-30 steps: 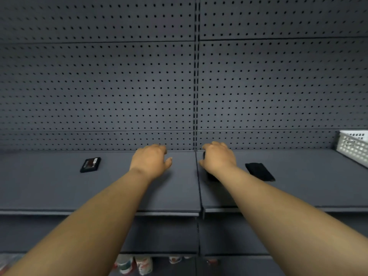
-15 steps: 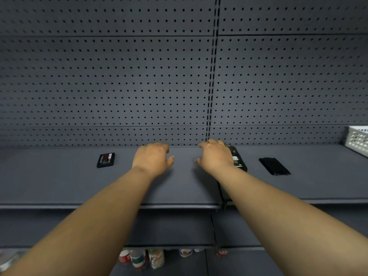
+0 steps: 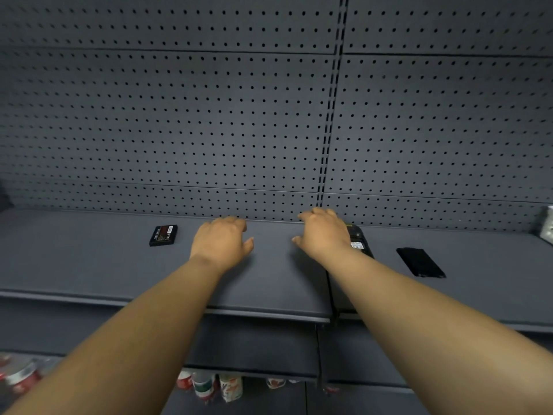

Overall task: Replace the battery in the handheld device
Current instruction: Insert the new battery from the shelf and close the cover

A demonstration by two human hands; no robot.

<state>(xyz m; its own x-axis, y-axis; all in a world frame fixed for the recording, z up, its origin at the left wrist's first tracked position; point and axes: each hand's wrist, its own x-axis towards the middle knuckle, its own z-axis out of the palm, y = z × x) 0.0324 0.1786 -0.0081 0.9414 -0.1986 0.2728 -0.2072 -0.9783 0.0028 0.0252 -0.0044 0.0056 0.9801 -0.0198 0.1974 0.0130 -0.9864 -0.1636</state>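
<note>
The view looks forward and down at a dark grey shelf (image 3: 89, 265) backed by a perforated panel (image 3: 179, 130) of the same colour. Furthest left among the items, a small black battery (image 3: 163, 235) with a red-and-white label lies flat on the shelf, well apart from everything else and just left of the left hand. The left hand (image 3: 220, 242) is held palm-down over the shelf surface with its fingers (image 3: 236, 222) curled loosely downward and the thumb pointing right — it grips nothing, and whether the fingertips touch the shelf cannot be told. A bare stretch of shelf separates the two hands. The right hand (image 3: 324, 233) is likewise palm-down, fingers bent and slightly apart, thumb pointing left toward the other hand; it holds nothing. Directly beside and partly hidden under the right hand and wrist lies the handheld device (image 3: 359, 238), a dark unit resting flat on the shelf near the vertical slotted upright (image 3: 329, 115) that divides the back panel; a small white label is visible on its exposed face. Whether the hand touches the device cannot be determined. Further right, a flat black rectangular piece (image 3: 420, 262) lies on the shelf, apart from the device. At the far right edge, a pale object (image 3: 547, 226) is partly in frame — too cropped to identify. Below the shelf, on a lower level, several cans (image 3: 209, 384) with red, green and white markings stand in a row.
</note>
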